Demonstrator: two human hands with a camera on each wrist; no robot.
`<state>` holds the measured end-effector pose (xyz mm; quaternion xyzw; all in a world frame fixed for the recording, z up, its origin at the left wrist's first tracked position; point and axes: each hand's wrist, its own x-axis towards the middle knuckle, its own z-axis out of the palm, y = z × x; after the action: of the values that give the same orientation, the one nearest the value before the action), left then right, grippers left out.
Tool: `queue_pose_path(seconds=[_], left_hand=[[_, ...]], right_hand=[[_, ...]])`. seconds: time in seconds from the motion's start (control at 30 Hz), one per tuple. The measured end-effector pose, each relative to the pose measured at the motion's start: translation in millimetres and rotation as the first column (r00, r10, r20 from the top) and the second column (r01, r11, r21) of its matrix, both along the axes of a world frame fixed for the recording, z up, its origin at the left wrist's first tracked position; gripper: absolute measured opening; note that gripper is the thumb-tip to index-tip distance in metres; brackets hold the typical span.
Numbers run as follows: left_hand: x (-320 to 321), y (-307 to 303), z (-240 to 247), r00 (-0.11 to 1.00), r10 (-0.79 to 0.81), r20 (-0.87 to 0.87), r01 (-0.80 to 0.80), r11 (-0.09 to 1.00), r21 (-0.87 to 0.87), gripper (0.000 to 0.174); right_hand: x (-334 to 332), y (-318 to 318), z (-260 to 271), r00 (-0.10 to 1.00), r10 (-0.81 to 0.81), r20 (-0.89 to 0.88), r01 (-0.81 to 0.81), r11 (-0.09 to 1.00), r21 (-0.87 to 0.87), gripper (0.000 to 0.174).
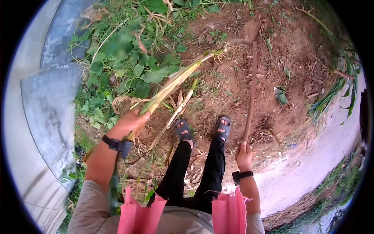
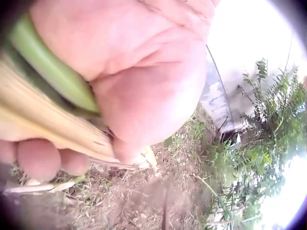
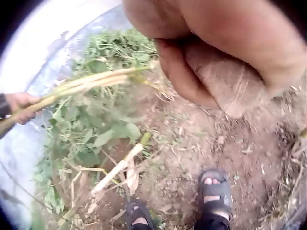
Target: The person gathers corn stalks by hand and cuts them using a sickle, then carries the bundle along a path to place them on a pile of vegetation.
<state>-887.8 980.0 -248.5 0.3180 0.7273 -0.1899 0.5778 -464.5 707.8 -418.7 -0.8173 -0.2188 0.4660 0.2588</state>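
In the head view my left hand [image 1: 130, 124] grips a bundle of long corn stalks [image 1: 171, 85], partly green and partly dried, with rooty ends pointing up and away. Fingers and thumb wrap round the stalks [image 2: 53, 112] in the left wrist view. My right hand [image 1: 244, 156] holds the near end of a long wooden-handled tool [image 1: 252, 89]. Its far end rests over the soil, where a short head juts out to the left. Close up, the rounded handle butt [image 3: 230, 84] pokes out of the curled fingers.
Another cut stalk [image 1: 177, 111] lies on the ground by the sandalled feet [image 1: 185, 132]. Leafy green vines [image 1: 132, 66] spread at the left beside a grey wall [image 1: 52, 113]. Bare reddish soil [image 1: 230, 85] lies ahead, a pale paved strip [image 1: 296, 167] to the right.
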Motion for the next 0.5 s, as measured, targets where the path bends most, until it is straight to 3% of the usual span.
queue_pose_path(seconds=[0.03,0.07,0.13,0.2,0.23,0.27,0.33,0.37,0.43,0.47,0.5], left_hand=[[3.9,6.3,3.0,1.000,0.018,-0.009,-0.018,1.000,0.022,0.040],[3.6,10.7,1.7,1.000,0.011,0.019,-0.012,0.999,0.043,0.040],[-1.9,12.1,-1.1,0.997,-0.001,0.071,-0.004,0.997,0.076,0.042],[0.8,10.4,-3.9,0.998,-0.006,0.059,-0.001,0.993,0.114,0.043],[1.1,8.2,-7.5,0.997,-0.005,0.071,-0.004,0.992,0.127,0.043],[2.0,6.1,-9.4,0.997,-0.003,0.081,-0.009,0.990,0.140,0.043],[10.7,4.5,-5.9,0.997,0.027,0.076,-0.039,0.988,0.150,0.042],[9.8,3.3,-7.4,0.997,0.026,0.069,-0.035,0.990,0.139,0.042],[0.4,-17.2,-6.0,0.999,0.015,0.050,-0.019,0.995,0.094,0.044],[-9.2,-39.7,-6.9,0.999,0.022,0.031,-0.026,0.992,0.123,0.045],[-22.3,-40.4,-4.8,0.999,-0.031,0.005,0.031,0.991,0.127,0.046]], right_hand=[[-8.2,17.8,9.2,0.992,0.121,0.045,-0.120,0.992,-0.029,0.041],[-12.3,13.3,-20.0,0.997,0.030,-0.067,-0.032,0.999,-0.025,0.042],[-22.4,20.6,-64.0,0.947,0.268,0.176,-0.295,0.942,0.159,0.042],[-29.9,50.7,-93.5,0.991,0.095,-0.092,-0.093,0.995,0.019,0.044],[-37.5,82.6,-80.1,0.976,-0.011,-0.216,0.011,1.000,-0.001,0.045],[-32.9,83.1,-117.9,0.977,0.213,-0.028,-0.212,0.977,0.038,0.047],[-30.3,112.5,-105.8,0.956,0.047,-0.290,-0.083,0.990,-0.114,0.047],[-29.4,74.9,-142.7,0.978,0.202,-0.043,-0.198,0.977,0.082,0.040],[-0.4,-19.0,-159.8,0.938,-0.023,-0.346,-0.019,0.993,-0.117,0.032],[-14.4,-3.5,-133.2,0.941,-0.089,-0.327,0.109,0.993,0.042,0.035],[-13.4,-0.7,-159.5,0.969,0.095,-0.228,-0.074,0.993,0.096,0.038]])
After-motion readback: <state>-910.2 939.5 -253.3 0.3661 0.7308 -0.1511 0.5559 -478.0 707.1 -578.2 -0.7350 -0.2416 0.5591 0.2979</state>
